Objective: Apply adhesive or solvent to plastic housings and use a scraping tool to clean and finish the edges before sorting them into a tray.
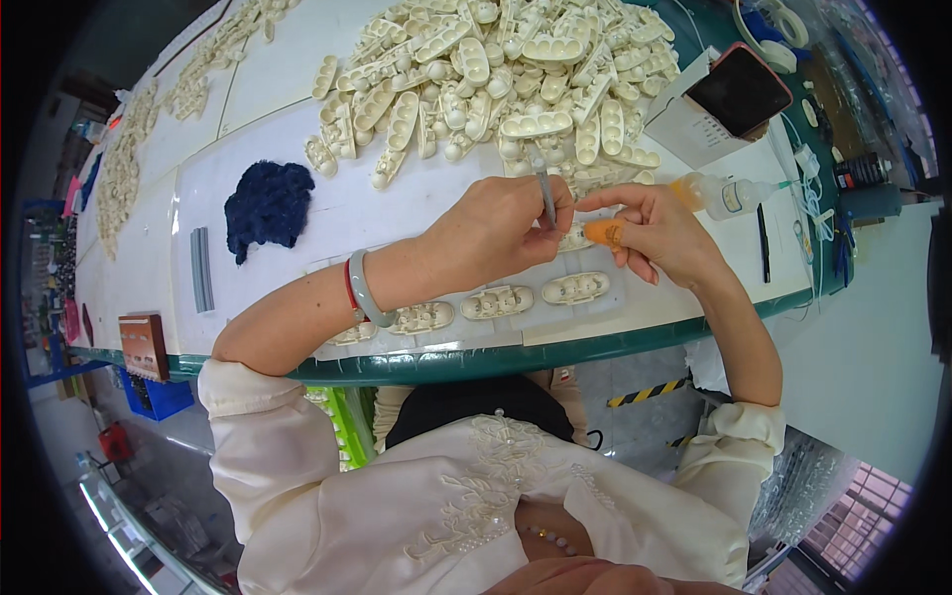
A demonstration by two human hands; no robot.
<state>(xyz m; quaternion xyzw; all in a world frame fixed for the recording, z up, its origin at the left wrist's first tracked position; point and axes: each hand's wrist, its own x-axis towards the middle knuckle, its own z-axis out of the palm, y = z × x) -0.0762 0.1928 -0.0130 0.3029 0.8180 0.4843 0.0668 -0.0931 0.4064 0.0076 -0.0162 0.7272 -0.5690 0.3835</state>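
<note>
1. Your left hand point(501, 226) has its fingers pinched around a slender metal tool point(546, 201), probably tweezers, which stands nearly upright with its lower end hidden by your fingers.
2. Your right hand point(659, 233) reaches in from the other side, index finger stretched toward the left fingertips and apart from the digit in an orange finger cover point(602, 232). Whether any of these fingers grips the piece below, you cannot tell from here.
3. The cream pod-shaped piece point(573, 239) you are working at lies between your two hands, mostly hidden by them; whether it touches the table point(446, 371) is unclear.
4. Nearer you, a row of cream pod-shaped trays point(575, 289) lies along the table's edge, the leftmost partly behind your forearm. Beyond your hands rises a large pile of cream parts point(516, 79).
5. The step in hand looks like fine tool work on that middle piece. As a judgement, the next move calls for a steady piece and a light, exact touch of the tool tip.
6. As for writing, the clear bottle point(734, 198) at your right carries a label with print, and the white box point(689, 119) by the dark-screened phone point(739, 91) has small print too. The orange cover shows dark marks, too small to make out.
</note>
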